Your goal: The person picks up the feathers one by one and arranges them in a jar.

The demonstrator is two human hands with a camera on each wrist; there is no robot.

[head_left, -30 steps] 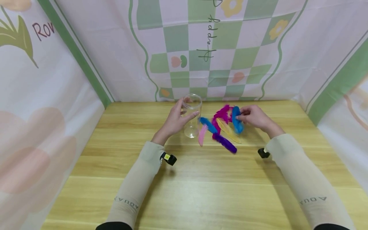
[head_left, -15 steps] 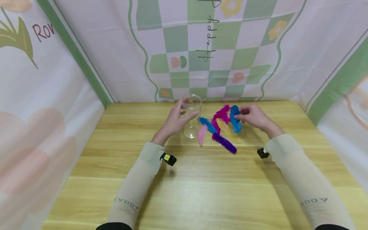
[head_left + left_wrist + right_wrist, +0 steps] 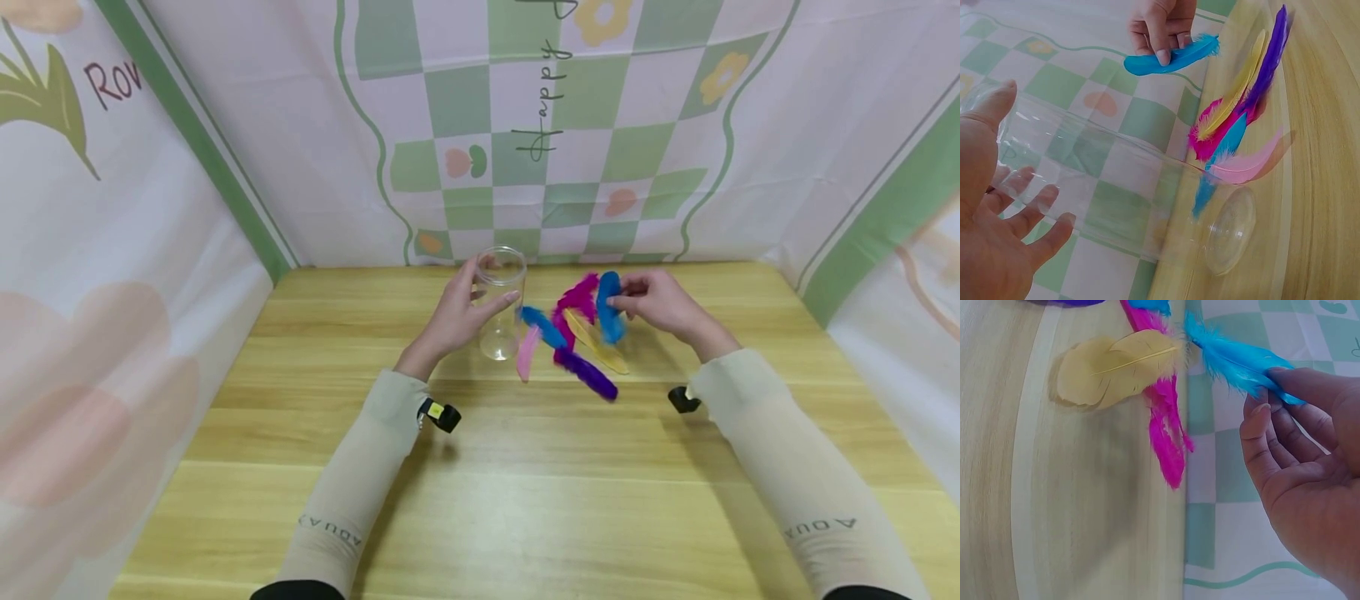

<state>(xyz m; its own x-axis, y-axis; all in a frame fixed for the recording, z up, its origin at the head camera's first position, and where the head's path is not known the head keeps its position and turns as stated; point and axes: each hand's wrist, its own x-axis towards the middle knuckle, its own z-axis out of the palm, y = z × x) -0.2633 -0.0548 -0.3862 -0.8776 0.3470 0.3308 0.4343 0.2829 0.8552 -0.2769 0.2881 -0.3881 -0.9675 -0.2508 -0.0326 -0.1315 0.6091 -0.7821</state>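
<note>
A clear, lidless plastic jar (image 3: pixel 501 329) stands upright on the table, and through its wall no contents show. My left hand (image 3: pixel 457 312) holds it near the top, thumb on the near side and fingers round the back. To its right, my right hand (image 3: pixel 660 304) pinches a blue feather (image 3: pixel 610 308) between thumb and fingers, held up off the table. Below that lie a yellow feather (image 3: pixel 596 340), magenta feathers (image 3: pixel 577 300) and a purple feather (image 3: pixel 588 374). Right beside the jar are a second blue feather (image 3: pixel 1229 140) and a pink feather (image 3: pixel 1250 161).
The light wooden table (image 3: pixel 480 500) reaches back to a hanging cloth (image 3: pixel 457 100) with green and white checks. More printed cloth (image 3: pixel 112 333) encloses the left side, and another cloth panel (image 3: pixel 900 250) the right.
My right hand has shifted slightly to the left and up with the blue feather. The left hand and the jar have stayed in place.
</note>
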